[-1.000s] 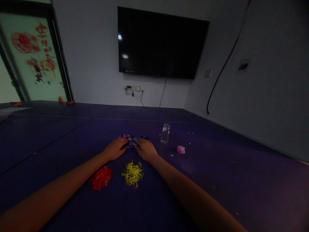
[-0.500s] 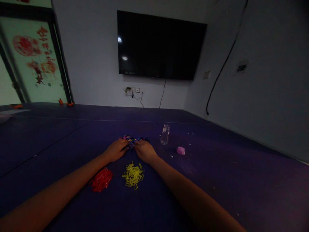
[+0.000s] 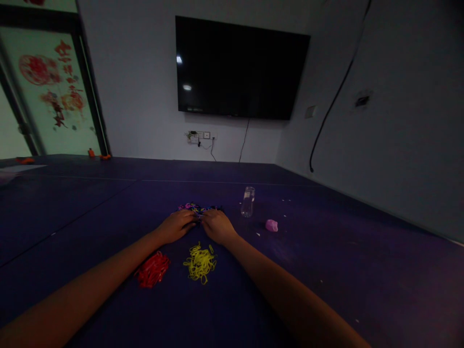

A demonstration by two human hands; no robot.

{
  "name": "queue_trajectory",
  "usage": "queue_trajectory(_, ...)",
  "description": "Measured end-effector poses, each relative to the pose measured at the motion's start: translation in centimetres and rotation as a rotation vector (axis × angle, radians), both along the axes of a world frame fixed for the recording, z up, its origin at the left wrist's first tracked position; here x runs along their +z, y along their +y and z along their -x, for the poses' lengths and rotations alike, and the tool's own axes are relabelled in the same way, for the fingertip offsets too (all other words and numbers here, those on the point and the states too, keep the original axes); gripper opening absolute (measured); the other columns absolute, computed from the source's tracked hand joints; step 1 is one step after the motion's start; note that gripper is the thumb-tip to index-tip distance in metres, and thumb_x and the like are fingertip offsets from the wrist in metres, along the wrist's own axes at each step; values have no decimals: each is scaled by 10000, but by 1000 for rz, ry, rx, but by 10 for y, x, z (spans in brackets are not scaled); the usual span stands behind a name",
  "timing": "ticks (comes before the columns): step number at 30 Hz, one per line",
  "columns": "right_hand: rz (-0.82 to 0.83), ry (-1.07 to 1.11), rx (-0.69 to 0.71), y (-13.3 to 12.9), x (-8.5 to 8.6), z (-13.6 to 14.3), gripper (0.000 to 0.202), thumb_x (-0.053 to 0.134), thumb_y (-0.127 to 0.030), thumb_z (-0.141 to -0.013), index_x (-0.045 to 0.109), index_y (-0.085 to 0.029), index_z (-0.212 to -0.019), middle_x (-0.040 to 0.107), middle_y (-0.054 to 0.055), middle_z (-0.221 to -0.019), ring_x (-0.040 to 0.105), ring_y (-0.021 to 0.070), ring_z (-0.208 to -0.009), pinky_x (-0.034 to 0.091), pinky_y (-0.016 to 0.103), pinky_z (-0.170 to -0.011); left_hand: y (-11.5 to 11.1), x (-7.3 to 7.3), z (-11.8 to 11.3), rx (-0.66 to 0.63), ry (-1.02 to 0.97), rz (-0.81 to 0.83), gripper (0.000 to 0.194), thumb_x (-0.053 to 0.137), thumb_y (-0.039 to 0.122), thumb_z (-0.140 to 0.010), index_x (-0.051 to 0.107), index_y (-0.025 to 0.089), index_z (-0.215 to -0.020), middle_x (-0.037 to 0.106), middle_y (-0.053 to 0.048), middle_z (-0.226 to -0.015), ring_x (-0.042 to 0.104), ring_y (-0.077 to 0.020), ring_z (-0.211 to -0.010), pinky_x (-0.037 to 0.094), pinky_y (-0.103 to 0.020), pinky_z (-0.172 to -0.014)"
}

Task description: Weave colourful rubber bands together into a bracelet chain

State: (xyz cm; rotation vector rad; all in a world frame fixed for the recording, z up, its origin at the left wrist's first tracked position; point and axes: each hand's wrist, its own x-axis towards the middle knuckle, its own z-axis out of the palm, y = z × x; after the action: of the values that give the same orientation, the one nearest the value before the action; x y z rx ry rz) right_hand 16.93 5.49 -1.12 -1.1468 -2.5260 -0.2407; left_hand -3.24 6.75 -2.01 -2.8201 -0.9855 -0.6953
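A pile of multicoloured bands (image 3: 192, 208) lies on the dark purple surface, partly covered by both hands. My left hand (image 3: 176, 226) touches the near left side of this pile, fingers bent towards the middle. Close beside it, my right hand (image 3: 217, 226) rests at the pile's right part, its fingers curled inward. What the fingertips pinch, if anything, is too small and dark to tell. Nearer to me lie a heap of red bands (image 3: 152, 269) by my left forearm and a heap of yellow bands (image 3: 200, 263) between the forearms.
A clear bottle (image 3: 248, 202) stands right of my right hand, with a pink lump (image 3: 271, 225) beyond it to the right. Small white scraps dot the surface. At the back are a wall-mounted television (image 3: 242, 67), hanging cables and orange objects (image 3: 105, 157) near the door.
My left hand's fingers have shifted slightly to the right over the multicoloured pile. The red and yellow heaps, bottle and pink lump have not moved.
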Motion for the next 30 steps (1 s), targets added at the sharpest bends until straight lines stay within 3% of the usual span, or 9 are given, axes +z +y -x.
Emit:
queue_trajectory(7, 34, -37, -102, 1, -2, -1, 289, 422, -249, -912, 676, -139, -993, 662, 121, -1045, 554, 223, -1048, 374, 329, -917, 2, -3, 1, -50, 28, -43, 226, 471, 208, -919, 647, 205, -1060, 639, -81, -1121, 562, -209, -1075, 428, -362, -958)
queue_trajectory(14, 25, 8, -215, -2, 0, 0, 295, 421, -253, -908, 660, -108, -1007, 645, 146, -1081, 525, 250, -1079, 358, 355, -916, 2, -3, 2, 106, 45, -93, 198, 496, 222, -901, 662, 198, -1008, 649, -73, -1096, 574, -218, -1037, 433, -389, -940)
queue_trajectory(18, 37, 22, -174, 0, 0, 0, 288, 428, -248, -907, 646, -131, -1054, 635, 131, -1118, 511, 234, -1108, 355, 341, -925, 1, -3, 1, 114, 26, -92, 212, 493, 209, -899, 643, 192, -1049, 644, -81, -1108, 566, -221, -1054, 417, -402, -964)
queue_trajectory(23, 46, 15, -70, 2, -2, -1, 290, 418, -212, -904, 639, -148, -1081, 636, 104, -1132, 524, 210, -1094, 356, 322, -943, 1, -3, 1, -2, 14, -52, 239, 501, 204, -900, 613, 185, -1110, 631, -87, -1131, 551, -214, -1082, 422, -372, -965)
queue_trajectory(30, 49, -8, -56, 5, -4, -1, 294, 401, -206, -913, 652, -151, -1056, 633, 112, -1146, 525, 207, -1104, 361, 319, -954, 4, -4, 1, -50, 23, -54, 195, 504, 171, -888, 666, 194, -995, 636, -78, -1118, 557, -209, -1073, 424, -369, -961)
